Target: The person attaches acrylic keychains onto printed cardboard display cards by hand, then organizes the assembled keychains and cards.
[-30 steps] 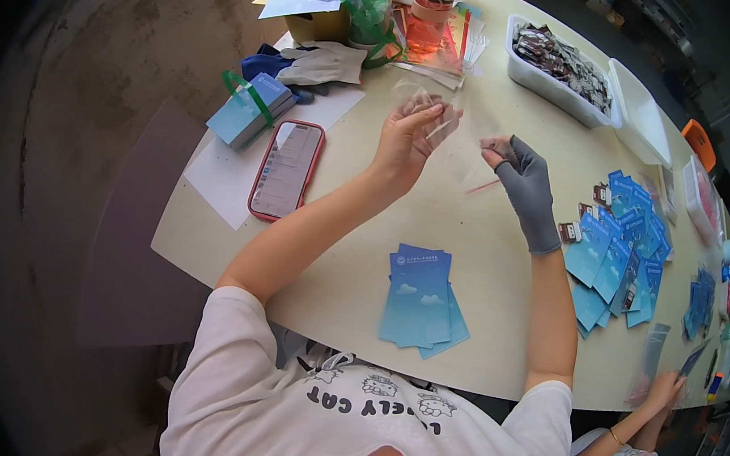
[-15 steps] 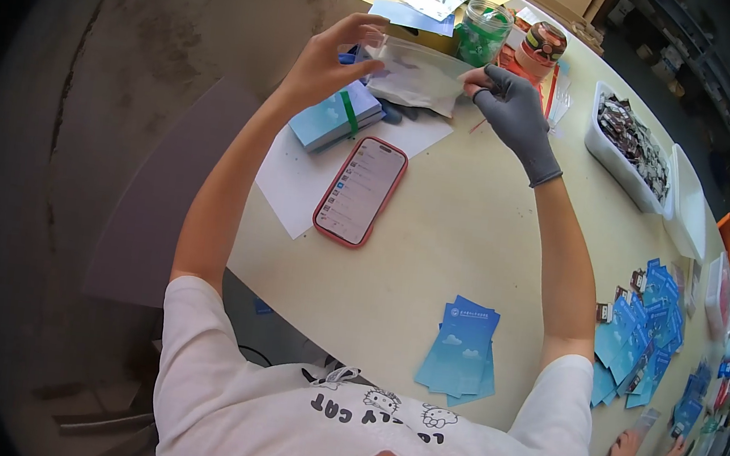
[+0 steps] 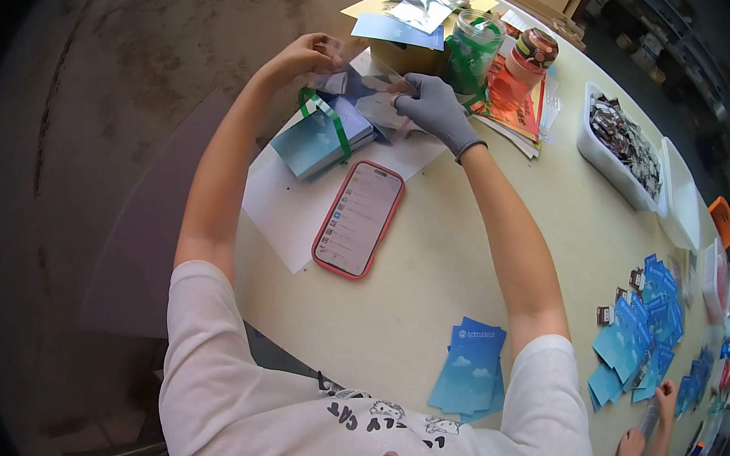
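Observation:
My bare left hand (image 3: pixel 303 57) is closed, its fingertips pinching a clear film edge beside the stack of blue cards. My right hand (image 3: pixel 437 110), in a grey glove with bare fingertips, is closed on a clear plastic bag (image 3: pixel 377 108) that lies between both hands; its outline is smeared and see-through. Just under the left hand sits the stack of blue cards (image 3: pixel 310 145), with a green band (image 3: pixel 334 116) standing up in a loop over it. A phone in a red case (image 3: pixel 359 218), screen lit, lies nearer to me on the table.
Beyond my hands stand a clear jar with green contents (image 3: pixel 475 51) and a red-brown jar (image 3: pixel 533 54). At right are a white tub of small packets (image 3: pixel 622 140) and a pile of blue cards (image 3: pixel 632 335). More blue cards (image 3: pixel 471 366) lie near me. Another person's hands (image 3: pixel 633 448) work at lower right.
My right hand has moved left and nearer, and my left hand has dropped slightly and closed. The pale bag has shifted left between them. The green band now stands up off the cards.

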